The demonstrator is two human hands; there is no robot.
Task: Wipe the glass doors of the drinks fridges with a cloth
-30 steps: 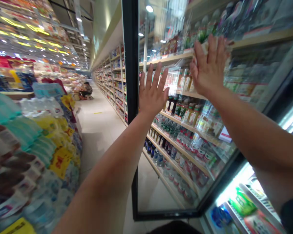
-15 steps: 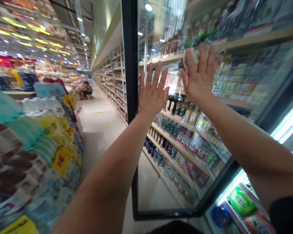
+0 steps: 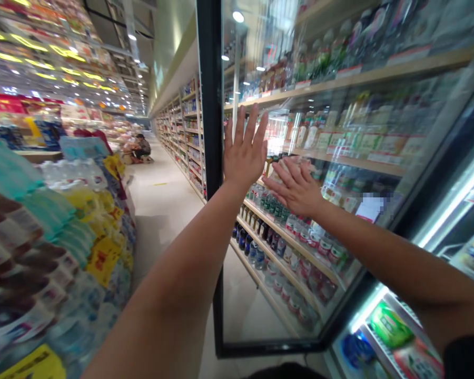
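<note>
A tall glass door (image 3: 210, 116) with a black frame stands swung out in front of me. My left hand (image 3: 245, 160) lies flat on its glass beside the left frame bar, fingers spread, holding nothing. Lower and to the right, my right hand (image 3: 296, 190) presses a pale cloth (image 3: 311, 169) against the glass, palm flat and fingers pointing up and left. Most of the cloth is hidden behind that hand. Shelves of bottled drinks (image 3: 296, 226) show in the glass; I cannot tell which are reflections.
At right, a lit cooler holds green and red packages (image 3: 391, 323). Stacked bottle packs (image 3: 59, 221) with yellow signs (image 3: 102, 259) line the left. A tiled aisle (image 3: 154, 210) runs away past long shelves (image 3: 189, 131), with a crouching person (image 3: 142, 147) farther off.
My right hand has moved down and to the left across the glass with the cloth, its fingers tilting leftward. My left hand has stayed nearly in place on the door.
</note>
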